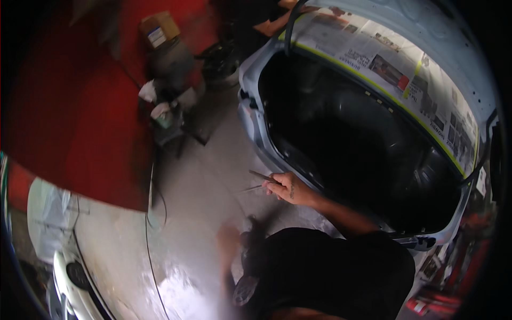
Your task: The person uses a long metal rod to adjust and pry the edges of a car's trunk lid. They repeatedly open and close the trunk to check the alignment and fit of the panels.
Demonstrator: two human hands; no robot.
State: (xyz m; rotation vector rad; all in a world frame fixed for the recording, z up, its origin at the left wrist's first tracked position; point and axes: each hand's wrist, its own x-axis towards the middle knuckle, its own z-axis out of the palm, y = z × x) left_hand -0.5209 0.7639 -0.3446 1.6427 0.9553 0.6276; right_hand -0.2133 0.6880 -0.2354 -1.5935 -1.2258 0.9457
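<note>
My right hand [289, 188] is closed around a thin metal tool [260, 176] whose two slim prongs point left. It rests at the near left rim of an open car trunk [362, 144], which is dark inside. My left hand [229, 246] hangs low over the concrete floor; it is motion-blurred and I cannot tell whether it holds anything. Newspaper [394, 64], taped with a yellow-green strip, covers the car's rear window above the trunk opening.
A red surface [69, 106] fills the left side. A cardboard box [158, 28] sits on a dark stand with white rags [154, 101] beside it. A thin cable [151, 250] runs across the floor. A white car part [74, 282] lies at lower left.
</note>
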